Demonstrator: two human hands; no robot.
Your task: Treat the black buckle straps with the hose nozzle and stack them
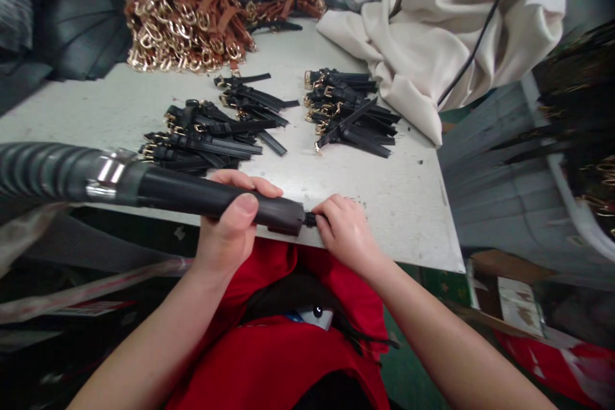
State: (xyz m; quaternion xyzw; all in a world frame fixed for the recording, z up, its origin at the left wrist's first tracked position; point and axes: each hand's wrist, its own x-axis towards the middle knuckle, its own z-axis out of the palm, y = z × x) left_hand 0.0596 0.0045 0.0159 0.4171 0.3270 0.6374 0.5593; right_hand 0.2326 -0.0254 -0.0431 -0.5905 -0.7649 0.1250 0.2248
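Observation:
My left hand (230,230) is wrapped around a black hose nozzle (187,192), thumb on top and fingers behind it. The nozzle lies level across the table's front edge and joins a ribbed grey hose (48,170) with a metal clamp (109,174) at the left. At the nozzle's right-hand mouth, my right hand (348,227) is closed in a pinch on a small black piece (310,219). Only a short bit of that piece shows between nozzle and fingertips; the remainder is hidden. Black buckled straps (206,138) lie in a pile just behind the nozzle.
More black straps (353,112) lie at the right, with a smaller group (254,102) in the middle. Brown straps with gold buckles (187,19) are heaped at the back. Cream material (432,25) drapes over the back right. A grey bin (500,160) stands beside the table (403,205).

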